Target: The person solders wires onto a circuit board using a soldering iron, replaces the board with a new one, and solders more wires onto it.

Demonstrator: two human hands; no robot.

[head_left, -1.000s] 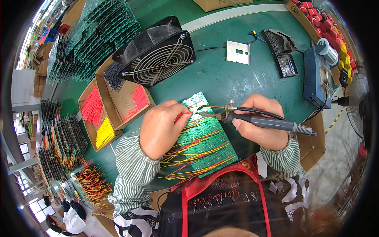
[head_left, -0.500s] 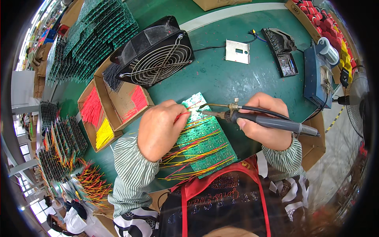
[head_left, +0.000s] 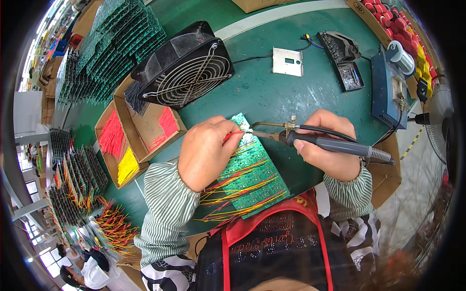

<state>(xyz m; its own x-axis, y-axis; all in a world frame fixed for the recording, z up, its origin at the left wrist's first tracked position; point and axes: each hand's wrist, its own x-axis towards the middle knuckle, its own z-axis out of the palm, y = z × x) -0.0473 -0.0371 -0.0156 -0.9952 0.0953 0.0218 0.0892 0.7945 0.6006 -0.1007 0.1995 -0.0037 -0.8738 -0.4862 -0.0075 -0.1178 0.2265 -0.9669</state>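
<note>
A green circuit board panel (head_left: 262, 177) lies on the table in front of me, with rows of red and yellow wires (head_left: 228, 191) running off its left side. My left hand (head_left: 206, 150) is closed over the board's upper left part, pinching a red wire (head_left: 235, 134) whose end points at the board. My right hand (head_left: 330, 143) grips a grey soldering iron (head_left: 335, 144) with a thin metal solder feed tube (head_left: 269, 126) fixed above its barrel. The iron's tip meets the board close to the end of the red wire; whether it touches the wire is too small to tell.
Left of the board are cardboard trays (head_left: 141, 157) of red, yellow and dark wires and a black fan (head_left: 187, 68). Green boards (head_left: 114, 48) stand stacked at far left. A metal plate (head_left: 287, 62), black holder (head_left: 342, 60) and blue solder station (head_left: 388, 89) occupy the far right.
My left hand has moved slightly right with the red wire, bringing its end to the iron's tip. The iron has shifted a little to the right. The whole view has shifted slightly.
</note>
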